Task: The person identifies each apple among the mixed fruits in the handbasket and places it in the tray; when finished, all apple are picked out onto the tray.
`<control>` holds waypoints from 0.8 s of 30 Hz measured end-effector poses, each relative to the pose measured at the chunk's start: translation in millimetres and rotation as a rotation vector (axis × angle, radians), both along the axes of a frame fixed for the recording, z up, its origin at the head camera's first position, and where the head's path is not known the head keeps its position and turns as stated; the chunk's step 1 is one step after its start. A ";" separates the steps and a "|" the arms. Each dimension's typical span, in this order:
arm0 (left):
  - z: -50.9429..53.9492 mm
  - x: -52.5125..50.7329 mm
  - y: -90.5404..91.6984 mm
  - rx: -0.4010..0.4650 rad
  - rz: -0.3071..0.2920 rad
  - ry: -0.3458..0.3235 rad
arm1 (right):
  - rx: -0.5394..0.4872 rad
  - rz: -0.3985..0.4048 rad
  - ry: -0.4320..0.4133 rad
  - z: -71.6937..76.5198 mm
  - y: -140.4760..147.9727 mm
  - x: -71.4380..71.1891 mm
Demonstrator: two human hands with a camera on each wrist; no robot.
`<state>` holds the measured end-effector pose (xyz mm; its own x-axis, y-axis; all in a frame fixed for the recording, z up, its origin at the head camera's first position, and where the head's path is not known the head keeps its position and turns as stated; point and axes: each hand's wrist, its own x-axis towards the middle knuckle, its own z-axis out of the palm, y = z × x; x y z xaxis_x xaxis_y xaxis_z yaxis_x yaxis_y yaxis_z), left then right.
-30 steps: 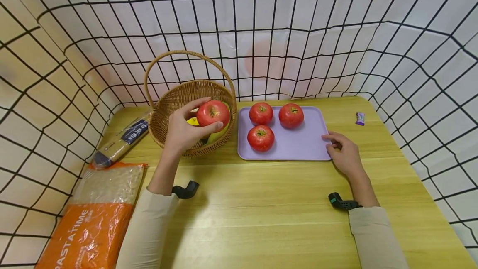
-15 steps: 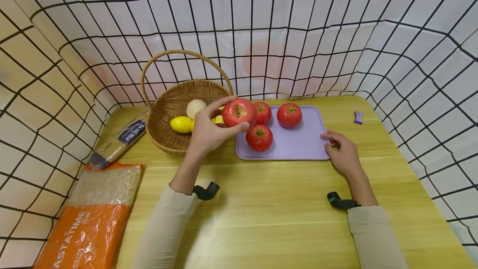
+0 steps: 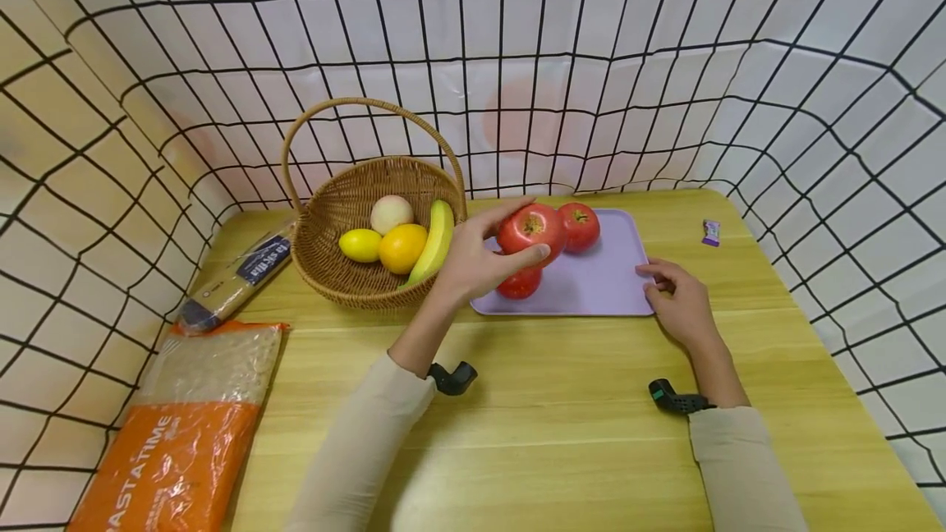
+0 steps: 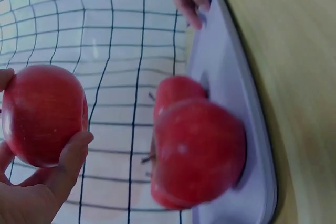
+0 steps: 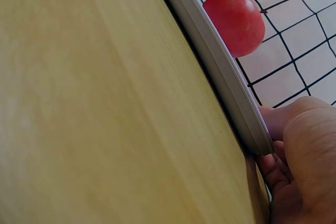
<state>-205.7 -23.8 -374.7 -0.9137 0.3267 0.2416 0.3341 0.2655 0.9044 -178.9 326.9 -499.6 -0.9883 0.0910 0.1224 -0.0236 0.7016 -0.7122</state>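
Observation:
My left hand (image 3: 476,261) holds a red apple (image 3: 534,230) between thumb and fingers, above the left half of a lilac tray (image 3: 606,286). The left wrist view shows this apple (image 4: 46,115) raised apart from the apples on the tray. Of those, one apple (image 3: 581,227) lies at the back and another apple (image 3: 519,284) at the front, partly covered by the held one. A third is hidden behind the left hand and its apple in the head view. My right hand (image 3: 681,302) pinches the tray's right rim, its thumb (image 5: 275,121) over the edge and fingers lower down.
Left of the tray stands a wicker basket (image 3: 325,269) with a tall handle, holding a lemon (image 3: 360,245), an orange (image 3: 403,249), a banana (image 3: 436,243) and a pale round fruit (image 3: 392,214). Pasta packs (image 3: 177,450) lie far left, a small purple-wrapped sweet (image 3: 711,232) far right.
The left hand has carried the apple rightward from over the basket to above the tray, uncovering the fruit in the basket. The right hand has stayed at the tray's rim.

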 end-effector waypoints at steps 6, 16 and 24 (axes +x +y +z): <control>-7.3 -2.1 27.4 -0.092 -0.025 0.004 | 0.003 0.004 0.009 -0.7 -0.6 -0.4; -30.7 1.2 72.6 -0.199 0.001 0.007 | 0.028 0.002 0.042 -2.2 -0.1 -1.7; -55.4 2.2 98.8 -0.224 0.018 0.024 | 0.019 0.003 0.028 -1.8 -0.5 -0.8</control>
<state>-203.6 75.0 -430.2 -0.9149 0.3580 0.1863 0.3479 0.4655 0.8138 -179.8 326.4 -501.4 -0.9848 0.0851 0.1513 -0.0453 0.7153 -0.6974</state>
